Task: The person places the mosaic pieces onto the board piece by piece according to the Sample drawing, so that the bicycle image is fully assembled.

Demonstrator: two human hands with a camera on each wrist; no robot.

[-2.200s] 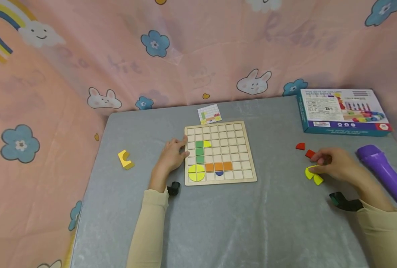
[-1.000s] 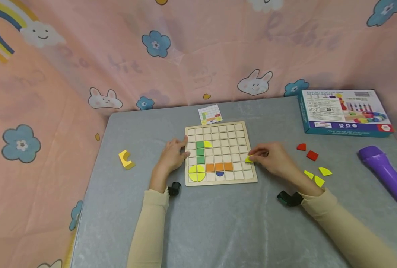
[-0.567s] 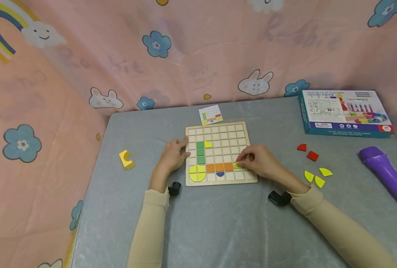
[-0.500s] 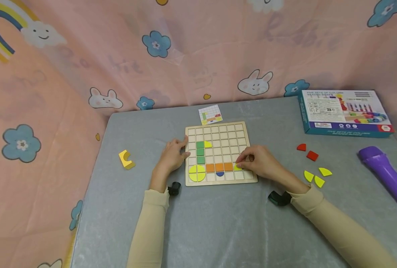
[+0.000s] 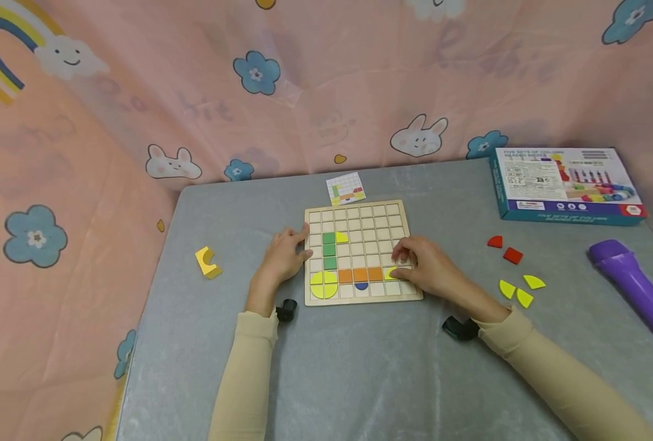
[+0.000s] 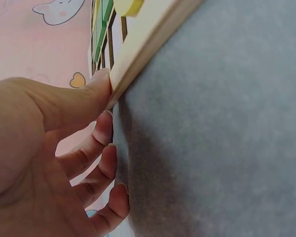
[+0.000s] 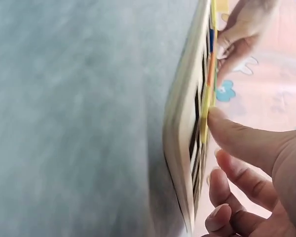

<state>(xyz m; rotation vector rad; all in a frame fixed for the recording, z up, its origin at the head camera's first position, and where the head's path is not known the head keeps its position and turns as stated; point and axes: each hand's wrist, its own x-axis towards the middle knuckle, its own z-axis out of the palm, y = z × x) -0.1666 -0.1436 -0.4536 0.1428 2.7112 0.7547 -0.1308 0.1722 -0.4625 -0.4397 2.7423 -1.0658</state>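
1. Landmark: wooden grid board (image 5: 369,247), laid flat on the grey-covered worktop (image 5: 359,367).
2. Left edge of the board is touched by the left hand (image 5: 281,255); thumb set against the rim, fingers loosely bent, nothing pinched.
3. At the board's right side, a yellow quarter-circle tile (image 5: 389,273) is touched by the thumb of the right hand (image 5: 426,265); the fingers are held apart from the thumb, so the tile is not pinched. It is seated at the right end of the row of three orange square tiles (image 5: 361,275).
4. Also set on the board: three green square tiles (image 5: 329,250) in a column, a blue semicircle tile (image 5: 362,286) below the middle orange one, and a yellow disc (image 5: 318,290) made of four quarters, lower left.
5. Right of the board, two red tiles (image 5: 513,256) and three yellow quarter tiles (image 5: 506,289) are laid out.
6. A pattern card (image 5: 346,187) is placed just beyond the board's far edge.
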